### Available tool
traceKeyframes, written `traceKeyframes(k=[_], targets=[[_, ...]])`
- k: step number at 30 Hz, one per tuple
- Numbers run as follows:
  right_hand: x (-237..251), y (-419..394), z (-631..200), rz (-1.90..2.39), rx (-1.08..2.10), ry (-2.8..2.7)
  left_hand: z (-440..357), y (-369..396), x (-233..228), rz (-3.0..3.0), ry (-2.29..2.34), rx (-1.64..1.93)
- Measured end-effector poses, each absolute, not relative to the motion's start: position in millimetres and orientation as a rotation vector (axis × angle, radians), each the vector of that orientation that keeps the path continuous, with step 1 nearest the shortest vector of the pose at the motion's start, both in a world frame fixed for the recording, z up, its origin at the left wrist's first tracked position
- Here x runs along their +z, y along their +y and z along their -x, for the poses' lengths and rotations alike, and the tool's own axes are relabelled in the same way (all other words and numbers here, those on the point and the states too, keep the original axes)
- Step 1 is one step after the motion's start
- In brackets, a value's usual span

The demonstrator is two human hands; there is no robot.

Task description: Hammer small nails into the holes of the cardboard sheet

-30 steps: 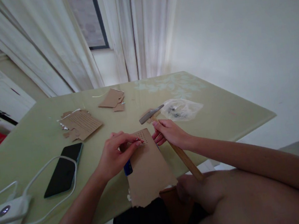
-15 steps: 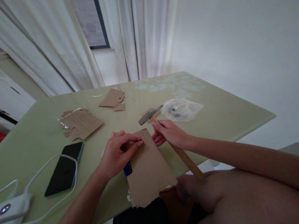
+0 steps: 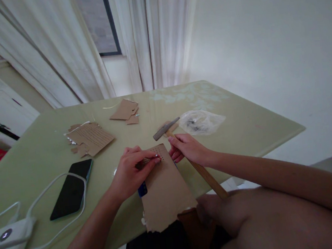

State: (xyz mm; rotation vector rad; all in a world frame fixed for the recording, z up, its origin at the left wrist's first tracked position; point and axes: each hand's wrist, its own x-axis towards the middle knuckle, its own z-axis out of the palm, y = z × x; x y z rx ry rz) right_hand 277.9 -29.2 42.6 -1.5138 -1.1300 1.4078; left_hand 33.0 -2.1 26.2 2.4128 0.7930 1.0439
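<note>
Pinching a small nail (image 3: 157, 156) upright at the cardboard's (image 3: 164, 188) 12 o'clock end, beside a patch of holes already punched, the left hand (image 3: 131, 174) steadies it while the right hand (image 3: 188, 149) grips the hammer (image 3: 187, 156), head raised at 1 o'clock, strike apparently yet to land.

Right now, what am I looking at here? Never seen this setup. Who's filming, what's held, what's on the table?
No machine: one camera on a person's head looks down at their bare hands. The left hand pinches a small nail against a torn brown cardboard sheet dotted with holes. The right hand grips a wooden-handled hammer, its head raised above the pale green glass table. Also there: a black smartphone, white cable, white charger box, brown cardboard scraps, and a clear plastic bag.
</note>
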Motion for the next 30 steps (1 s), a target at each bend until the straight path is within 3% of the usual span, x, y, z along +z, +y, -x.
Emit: traceKeyframes(k=[30], targets=[[42.9, -31.4, -280.4, 1.48, 1.425, -1.187, -37.5, -5.6, 28.4, -2.389, 0.762, 1.068]])
